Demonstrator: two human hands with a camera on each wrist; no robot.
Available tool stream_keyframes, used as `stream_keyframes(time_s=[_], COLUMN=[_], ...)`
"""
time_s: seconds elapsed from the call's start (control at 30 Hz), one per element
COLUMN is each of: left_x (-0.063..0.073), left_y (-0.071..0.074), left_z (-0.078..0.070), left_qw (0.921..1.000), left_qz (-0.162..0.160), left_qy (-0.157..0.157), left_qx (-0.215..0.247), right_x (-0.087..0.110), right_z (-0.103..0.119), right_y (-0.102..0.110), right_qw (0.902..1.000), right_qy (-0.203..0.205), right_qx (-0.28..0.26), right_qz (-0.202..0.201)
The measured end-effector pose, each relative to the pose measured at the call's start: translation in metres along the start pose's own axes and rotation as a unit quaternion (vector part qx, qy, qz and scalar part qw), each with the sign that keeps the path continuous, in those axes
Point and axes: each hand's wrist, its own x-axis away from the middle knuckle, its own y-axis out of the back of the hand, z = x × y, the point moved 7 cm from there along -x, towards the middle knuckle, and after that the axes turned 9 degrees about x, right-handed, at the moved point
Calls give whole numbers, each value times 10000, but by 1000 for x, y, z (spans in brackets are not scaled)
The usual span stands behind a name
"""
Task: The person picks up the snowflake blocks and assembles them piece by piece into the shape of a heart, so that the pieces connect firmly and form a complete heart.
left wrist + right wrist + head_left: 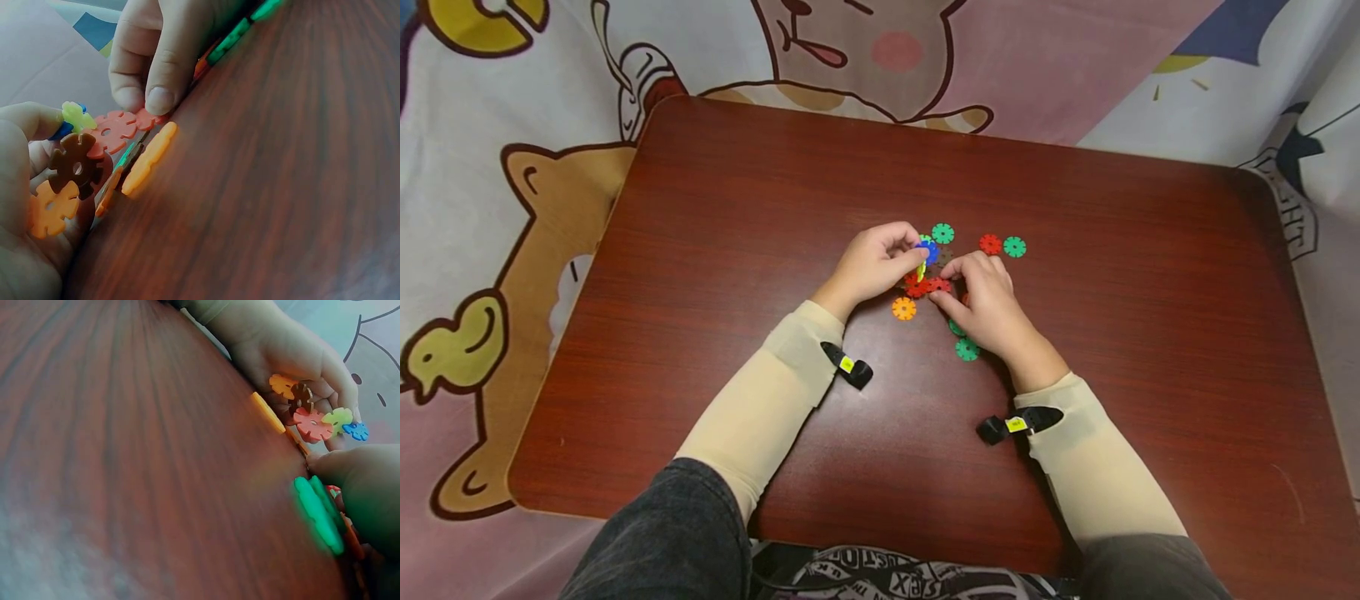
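My left hand (876, 258) holds a small joined cluster of notched plastic discs between thumb and fingers. Its parts are a blue disc (928, 252), a lime disc (338, 419), a red disc (111, 132), a brown disc (74, 165) and an orange disc (55, 209), slotted together at angles. Opposite, my right hand (988, 304) pinches another red disc (150, 120) by thumb and forefinger, low over the table. This second red disc is right at the edge of the cluster's red one and partly hidden by the fingertips.
Loose discs lie round the hands on the brown table (700, 375): an orange one (904, 308) in front, a green one (967, 349) by the right wrist, another green one (943, 233) behind, and a red one (990, 243) beside a green one (1015, 247). A patterned cloth hangs behind.
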Motion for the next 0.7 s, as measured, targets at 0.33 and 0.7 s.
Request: stream_keyframes(time_s=[0.33, 0.7], left_x=[1, 0], left_y=[-1, -2], left_z=[-1, 0], left_qw=[10000, 9998], left_qz=[60, 98], left_qy=[29, 76], left_qx=[13, 182], right_x=[4, 5], right_z=[-9, -11], right_y=[11, 20], right_qw=[9855, 9588], right_qy=[-226, 10], right_qx=[-1097, -1765], right_qz=[-1276, -2224])
